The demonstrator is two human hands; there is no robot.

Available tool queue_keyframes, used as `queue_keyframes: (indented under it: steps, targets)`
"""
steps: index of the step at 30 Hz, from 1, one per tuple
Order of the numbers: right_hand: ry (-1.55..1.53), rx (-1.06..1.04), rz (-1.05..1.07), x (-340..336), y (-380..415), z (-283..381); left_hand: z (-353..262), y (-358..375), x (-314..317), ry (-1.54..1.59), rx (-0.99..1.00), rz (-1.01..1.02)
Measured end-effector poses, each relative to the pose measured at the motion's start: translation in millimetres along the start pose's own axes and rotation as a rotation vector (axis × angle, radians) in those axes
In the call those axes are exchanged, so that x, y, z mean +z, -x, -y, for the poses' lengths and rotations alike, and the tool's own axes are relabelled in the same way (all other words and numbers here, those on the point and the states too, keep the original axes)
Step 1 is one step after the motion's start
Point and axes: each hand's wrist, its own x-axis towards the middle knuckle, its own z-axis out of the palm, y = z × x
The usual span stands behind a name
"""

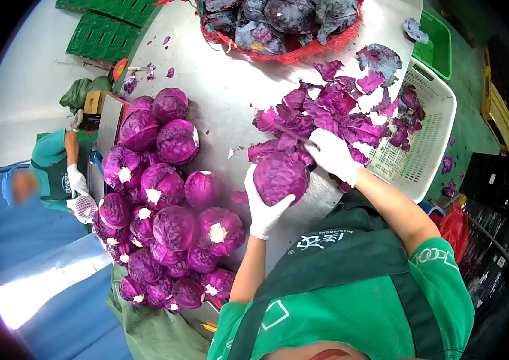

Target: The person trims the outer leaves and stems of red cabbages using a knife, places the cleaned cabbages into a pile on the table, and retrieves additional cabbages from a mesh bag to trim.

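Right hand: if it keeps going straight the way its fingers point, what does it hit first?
The right hand points up-left across the table, so it would likely first meet the loose purple leaves just beyond its fingertips. Depth is unclear; something thin and dark seems to extend from it.

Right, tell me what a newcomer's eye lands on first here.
First the heap of trimmed red cabbages stacked on the steel table, left of the person. Then the red cabbage gripped in the gloved left hand, with the gloved right hand at its top. Beyond lies a spread of torn purple leaves spilling toward a white crate.
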Motion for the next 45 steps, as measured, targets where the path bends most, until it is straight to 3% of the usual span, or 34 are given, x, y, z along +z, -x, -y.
queue_keyframes:
  steps: [1,2,3,5,7,10,13,17,19,21,23,25,26,27,31,33,35,37,39,41,43,45]
  targets:
    - [-0.087,0.094,0.016,-2.3,-4.1,5.3,3.5,1.7,-2.5,-0.007,0.001,-0.01]
    - [-0.211,0.083,-0.097,-4.0,-1.8,15.7,11.5,1.6,-3.6,0.114,-0.074,-0.039]
    - [-0.213,0.108,0.043,-21.6,-0.5,34.5,17.6,0.3,-3.6,0.237,-0.147,-0.069]
    - [-0.126,-0.045,0.052,-28.2,9.0,57.4,19.3,1.9,-4.5,0.187,-0.124,-0.062]
    - [-0.055,-0.055,0.059,-27.6,13.4,58.2,17.4,-0.6,-2.7,0.209,-0.131,-0.059]
    - [-0.065,-0.053,0.25,-38.1,7.1,60.1,11.2,-3.3,-3.3,0.22,-0.147,-0.043]
    - [0.086,-0.088,0.234,-36.6,9.3,68.5,13.5,-4.5,-2.6,0.196,-0.137,-0.042]
    - [-0.123,0.004,0.214,-40.8,11.7,44.2,-3.5,-10.4,-3.9,0.325,-0.201,-0.04]
    - [-0.056,0.012,0.216,-30.2,10.1,6.4,-9.5,-14.3,-7.0,0.398,-0.249,-0.047]
    - [-0.008,-0.062,0.157,-24.9,5.1,-13.0,-3.5,-20.0,-7.3,0.489,-0.259,-0.042]
    - [0.107,-0.115,0.052,-29.6,-4.6,-23.1,-11.1,-23.3,-1.3,0.978,-0.563,-0.069]
    - [0.158,-0.131,-0.062,-42.4,-15.0,-29.7,-14.6,-28.9,6.7,1.075,-0.548,-0.003]
    - [0.14,-0.109,-0.106,-51.0,-19.1,-32.4,-18.2,-33.3,11.6,1.217,-0.661,0.052]
    - [0.38,-0.152,-0.122,-60.2,-25.3,-45.7,-22.5,-37.4,17.2,1.358,-0.777,0.109]
    - [0.451,0.241,-0.327,-132.6,-27.0,-84.2,-38.1,-45.4,33.4,1.632,-0.835,0.136]
    - [0.389,0.151,-0.399,-150.9,-19.6,-51.8,-40.7,-50.3,39.1,1.585,-0.865,0.146]
    - [0.35,0.092,-0.148,-156.1,-11.9,5.3,-48.5,-57.8,47.5,1.449,-0.868,0.185]
    - [0.115,-0.079,0.008,-140.6,10.9,24.0,-56.2,-62.1,54.0,1.481,-0.946,0.19]
    - [0.02,-0.068,0.109,-115.7,18.5,24.1,-58.6,-65.0,55.2,1.499,-0.927,0.275]
    - [-0.256,0.07,0.247,-123.5,15.1,22.6,-53.4,-67.9,55.5,1.49,-0.936,0.303]
    - [-0.426,0.09,0.285,-122.1,11.3,9.7,-51.2,-68.3,55.0,1.502,-1.06,0.287]
    - [-0.149,-0.058,0.204,-113.8,13.7,7.1,-50.6,-67.6,56.6,1.503,-1.05,0.28]
